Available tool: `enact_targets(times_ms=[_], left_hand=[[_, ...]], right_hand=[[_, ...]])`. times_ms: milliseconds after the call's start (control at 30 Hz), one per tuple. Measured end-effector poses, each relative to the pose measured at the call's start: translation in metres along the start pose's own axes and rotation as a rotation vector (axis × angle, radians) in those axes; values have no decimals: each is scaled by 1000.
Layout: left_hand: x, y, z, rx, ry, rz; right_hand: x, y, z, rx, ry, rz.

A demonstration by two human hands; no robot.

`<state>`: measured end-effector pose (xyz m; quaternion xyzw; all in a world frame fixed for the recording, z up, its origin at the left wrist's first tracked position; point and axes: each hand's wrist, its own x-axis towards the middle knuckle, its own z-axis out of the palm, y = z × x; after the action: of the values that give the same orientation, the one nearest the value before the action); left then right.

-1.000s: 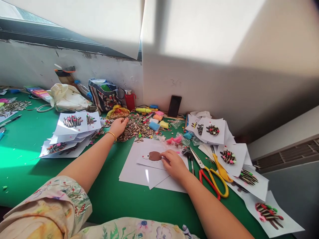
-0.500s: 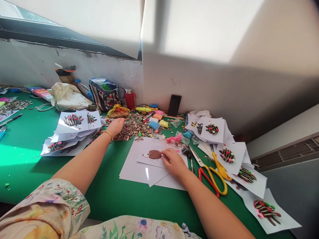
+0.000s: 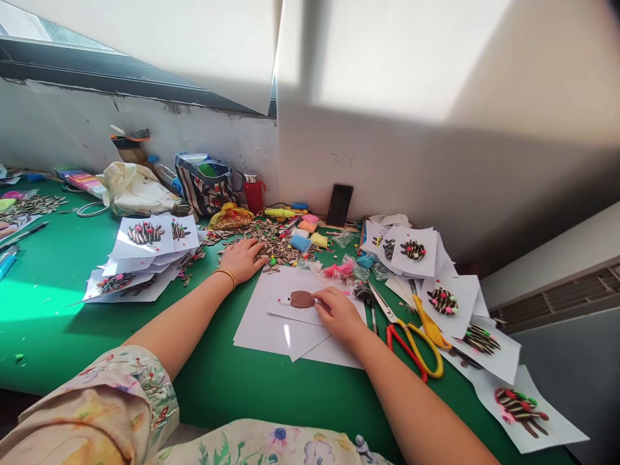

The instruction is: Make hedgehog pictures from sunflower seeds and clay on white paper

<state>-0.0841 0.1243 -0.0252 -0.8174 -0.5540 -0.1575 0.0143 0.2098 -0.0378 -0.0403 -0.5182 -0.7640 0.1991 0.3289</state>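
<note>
Our left hand point(image 3: 242, 261) lies palm down with its fingers spread, while our right hand point(image 3: 339, 316) curls over, fingertips angled downward. Both bare forearms point(image 3: 174, 323) stretch forward and slant inward, well apart, the right hand sitting nearer and lower in view.

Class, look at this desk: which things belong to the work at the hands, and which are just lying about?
Part of the work: left hand, right hand, sunflower seeds, brown clay, paper.

Lying about: scissors, red flask, phone, striped bag.
</note>
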Motion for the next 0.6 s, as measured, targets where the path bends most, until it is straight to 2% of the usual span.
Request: enact_targets(times_ms=[167, 300, 467, 600], left_hand=[[17, -1, 5, -53, 5, -47], [28, -5, 3, -163, 36, -141], [41, -19, -14, -374, 178, -360], [45, -27, -24, -652, 280, -546]], right_hand=[[1, -3, -2, -11, -14, 6], [1, -3, -2, -6, -12, 12], [0, -2, 0, 9, -10, 13], [-1, 1, 1, -7, -7, 2]])
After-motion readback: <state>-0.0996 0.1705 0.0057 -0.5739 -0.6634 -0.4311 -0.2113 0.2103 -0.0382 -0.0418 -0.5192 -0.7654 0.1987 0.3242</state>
